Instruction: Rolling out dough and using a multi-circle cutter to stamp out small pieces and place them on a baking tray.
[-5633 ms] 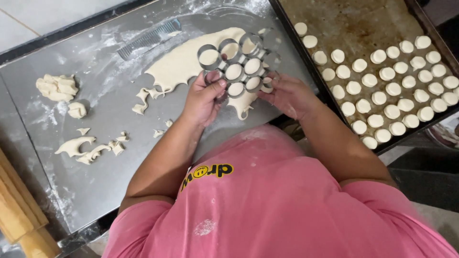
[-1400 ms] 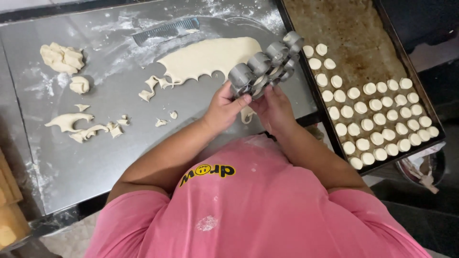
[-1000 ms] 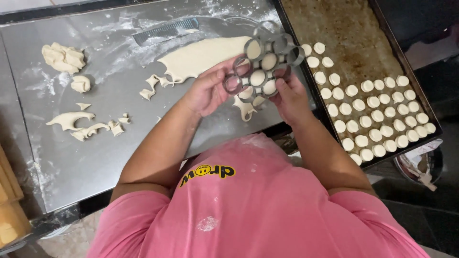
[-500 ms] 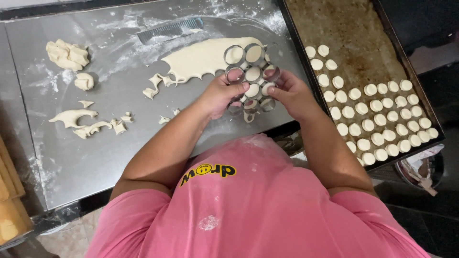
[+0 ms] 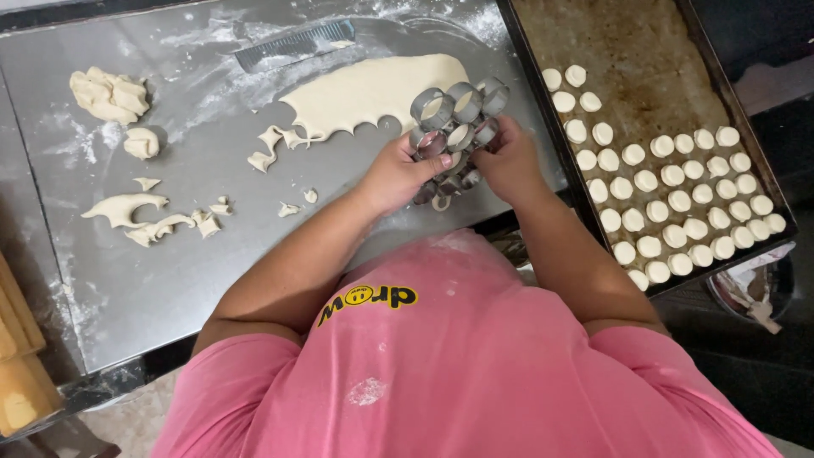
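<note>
Both forearms reach toward twelve o'clock and converge. Left hand sits at nine o'clock of right hand, fingers of both curled in a grip.

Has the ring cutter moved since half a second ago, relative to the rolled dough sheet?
Yes. The ring cutter, held by both hands, lay flat over the dough sheet's right end; now it is tilted up, lifted off the sheet beside that end.

No packages, signs or screens are showing; only a yellow-and-black printed logo is sitting on the pink shirt.
</note>
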